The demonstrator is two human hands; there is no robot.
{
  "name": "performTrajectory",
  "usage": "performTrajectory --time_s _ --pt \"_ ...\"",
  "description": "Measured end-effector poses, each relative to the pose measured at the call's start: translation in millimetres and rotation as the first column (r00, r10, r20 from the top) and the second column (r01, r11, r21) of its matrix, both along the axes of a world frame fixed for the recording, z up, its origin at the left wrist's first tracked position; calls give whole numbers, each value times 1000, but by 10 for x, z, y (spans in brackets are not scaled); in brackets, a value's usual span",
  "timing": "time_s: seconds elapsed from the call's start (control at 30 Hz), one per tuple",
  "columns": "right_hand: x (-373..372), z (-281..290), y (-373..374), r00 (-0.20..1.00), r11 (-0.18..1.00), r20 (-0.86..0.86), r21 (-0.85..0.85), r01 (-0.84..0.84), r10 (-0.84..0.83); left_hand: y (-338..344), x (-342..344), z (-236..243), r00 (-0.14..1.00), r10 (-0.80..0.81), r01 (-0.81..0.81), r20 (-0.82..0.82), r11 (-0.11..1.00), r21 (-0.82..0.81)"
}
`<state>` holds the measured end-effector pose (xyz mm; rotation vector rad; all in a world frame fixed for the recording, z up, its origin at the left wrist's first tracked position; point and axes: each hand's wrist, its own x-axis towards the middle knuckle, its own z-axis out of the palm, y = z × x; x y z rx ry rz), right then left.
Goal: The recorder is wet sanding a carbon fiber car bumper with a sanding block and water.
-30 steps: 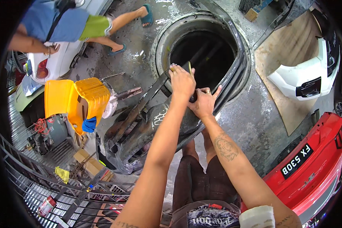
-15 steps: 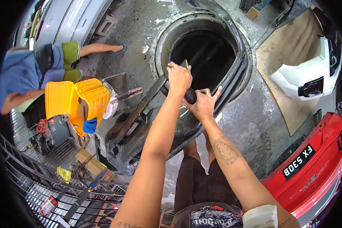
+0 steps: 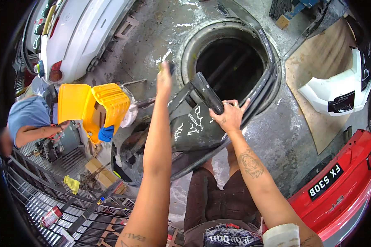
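Observation:
A black car bumper (image 3: 160,133) lies in front of me, its long trim reaching across the round pit opening. White handwritten marks cover its smooth panel. My right hand (image 3: 230,116) grips the lower end of a smooth black bar-like piece (image 3: 208,94) between thumb and fingers, with its outer fingers spread toward the black trim. To the left, apart from the bumper, my left hand (image 3: 164,80) is raised and smeared by motion. Something small, dark and yellowish shows at its fingertips; its kind cannot be made out.
Beyond the bumper lies the round pit (image 3: 231,61) with its pale rim. A yellow plastic part (image 3: 105,109) stands at left, beside a co-worker in a blue shirt (image 3: 31,117). At right are a white bumper (image 3: 332,94) on cardboard and a red bumper (image 3: 338,177).
My left hand has left the bar-like piece and swung left. My right hand still grips its lower end. The co-worker has shifted lower behind the yellow part.

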<state>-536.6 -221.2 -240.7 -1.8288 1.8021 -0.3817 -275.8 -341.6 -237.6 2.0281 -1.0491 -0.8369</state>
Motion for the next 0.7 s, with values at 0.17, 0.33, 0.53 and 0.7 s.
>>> performTrajectory --time_s 0.17,0.33,0.53,0.7 --pt "3 -60 87 994 998 -98 -51 -45 40 1183 1459 516 818 301 -403 -489 908 -116" --pt "-18 49 84 986 993 -164 -115 -24 5 1886 3279 524 815 578 -573 40 814 -90" --pt "172 -55 82 972 994 -234 -99 -42 18 1758 5181 -263 644 -273 -32 715 924 381" --pt "108 -28 14 958 997 -281 -25 -67 57 1541 5209 -1034 976 -156 69 149 882 467"
